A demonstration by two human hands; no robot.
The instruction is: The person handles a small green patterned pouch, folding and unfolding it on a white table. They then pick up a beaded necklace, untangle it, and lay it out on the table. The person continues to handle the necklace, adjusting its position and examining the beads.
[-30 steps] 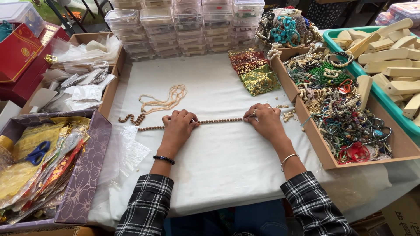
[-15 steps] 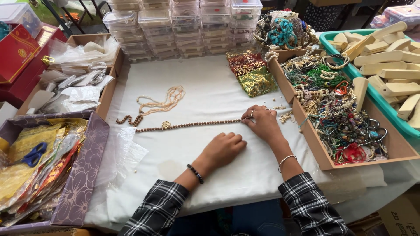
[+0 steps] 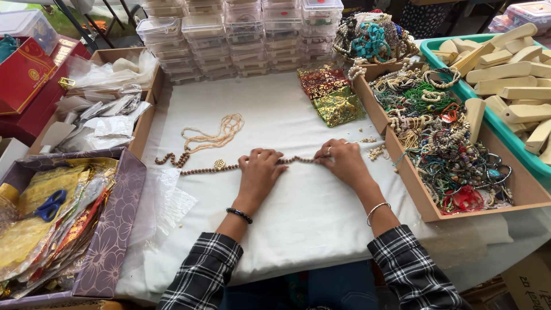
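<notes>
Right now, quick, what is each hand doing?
Left hand: fingers curled, resting on the brown bead string.
Right hand: fingers pinching the same string.

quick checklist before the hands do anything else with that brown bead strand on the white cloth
1. Both hands on the strand: left hand and right hand each rest on the brown bead strand. Ok.
2. Strand laid out straight: it runs in a fairly straight line across the white cloth. Ok.
3. Strand apart from the pale bead necklace: the left ends lie close together; touching or not, cannot tell.
4. Loose pale beads beside the right hand: a small scatter lies on the cloth near the strand. Not ok.
5. Grip of the fingertips on the beads: hidden under the fingers. Cannot tell.
6. Wooden tray of bracelets clear of the right hand: apart. Ok.
</notes>
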